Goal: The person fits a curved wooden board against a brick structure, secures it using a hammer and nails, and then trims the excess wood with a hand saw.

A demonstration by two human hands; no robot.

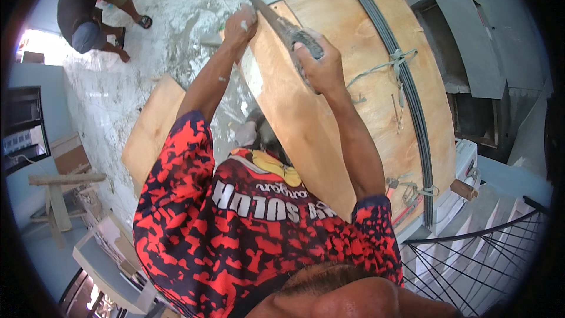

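Note:
My right hand (322, 66) is wrapped round the grip of a handsaw (276, 20). The worn blade points away from me, its tip at the far left, and lies along the plywood board (300, 126). Near that tip, my left hand (241, 25) is closed on the far left edge of the board, with some of its fingers hidden. The long, pale board runs from under both arms back toward my body. To its right spreads a wider plywood sheet (365, 97). Whether the teeth sit inside a cut I cannot tell.
A bundle of grey metal bars (385, 35), tied with a strip, crosses the plywood on the right. Another plywood piece (154, 121) lies at left on the stained floor (182, 12). A bent-over person (82, 9) is at the far left. A black railing (471, 238) curves at lower right.

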